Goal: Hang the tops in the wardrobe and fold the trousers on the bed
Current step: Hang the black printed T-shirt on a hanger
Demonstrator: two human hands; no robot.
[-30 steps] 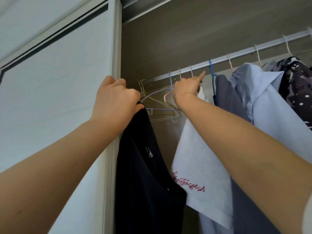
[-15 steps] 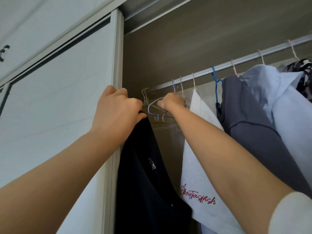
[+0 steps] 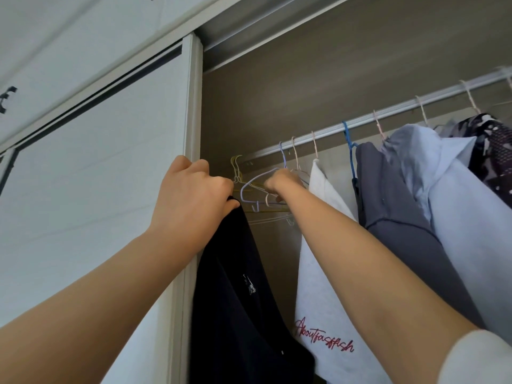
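My left hand (image 3: 191, 195) is raised at the wardrobe's left side and grips the top of a black top (image 3: 241, 295), which hangs down from it. My right hand (image 3: 281, 182) reaches in under the metal rail (image 3: 388, 112) and grips one of the empty wire hangers (image 3: 256, 187) bunched at the rail's left end. A white top with red lettering (image 3: 318, 273) hangs just right of my right arm.
The white sliding door (image 3: 97, 176) and its frame stand left of the opening. On the rail to the right hang a dark grey top (image 3: 393, 206), a light blue shirt (image 3: 457, 195) and a dark patterned garment (image 3: 493, 151).
My right hand has dropped from the rail, where a finger pointed at the hooks, to the empty hangers and closed on one. My left hand still holds the black top up.
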